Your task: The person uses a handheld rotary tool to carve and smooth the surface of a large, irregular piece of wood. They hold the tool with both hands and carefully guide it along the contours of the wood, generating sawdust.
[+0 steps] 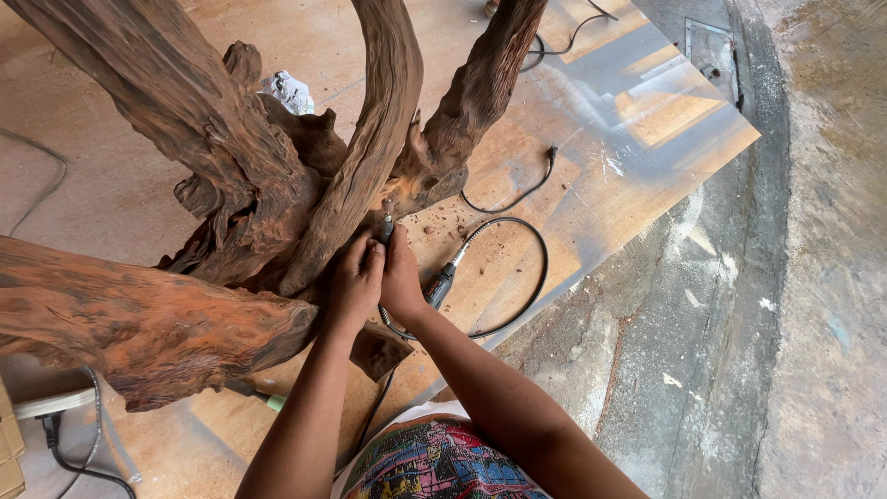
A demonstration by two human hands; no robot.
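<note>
A large gnarled reddish-brown tree root (268, 176) stands on a plywood sheet (591, 176). My left hand (355, 282) and my right hand (401, 277) are side by side, both closed around a slim rotary tool handpiece (387, 225). Its tip touches the wood where two thick branches meet. A black flexible shaft (517, 240) loops from the handpiece over the plywood to the right. A second grey handle piece (442, 282) lies just right of my right hand.
Rough grey concrete floor (739, 305) lies to the right of the plywood edge. A crumpled white scrap (288, 91) sits behind the root. A white power strip with black cables (55, 407) is at lower left. More black cable (554, 37) runs at the top.
</note>
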